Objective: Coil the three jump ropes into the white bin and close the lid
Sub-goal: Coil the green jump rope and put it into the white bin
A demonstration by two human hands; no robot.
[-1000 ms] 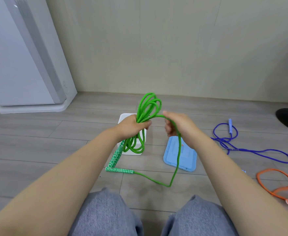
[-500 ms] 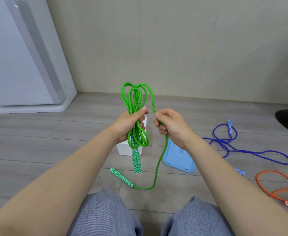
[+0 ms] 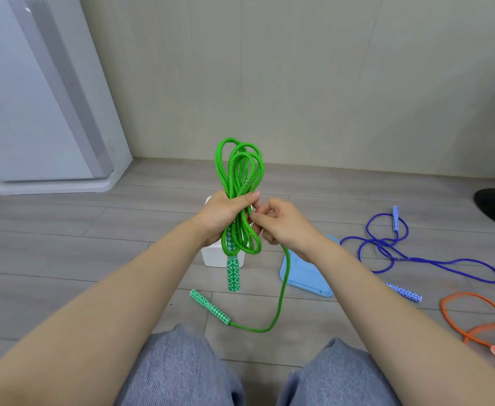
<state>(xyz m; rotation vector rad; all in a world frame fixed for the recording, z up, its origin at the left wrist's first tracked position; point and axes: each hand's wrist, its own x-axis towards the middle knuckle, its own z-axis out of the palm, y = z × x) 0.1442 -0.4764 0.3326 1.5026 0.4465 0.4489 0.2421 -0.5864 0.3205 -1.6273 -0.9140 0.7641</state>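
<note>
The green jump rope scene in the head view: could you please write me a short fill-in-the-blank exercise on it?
1. The left hand grips the coiled bundle of the ____ jump rope.
2. The light blue lid lies on the ____, beside the white bin.
3. The blue jump rope and the orange jump rope lie to the person's ____.
4. The right hand pinches the rope's loose ____.

Missing words: green; floor; right; strand

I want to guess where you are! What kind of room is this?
Probably a room at home: grey wood-look floor, plain wall, and a tall white appliance standing in the corner.
</note>
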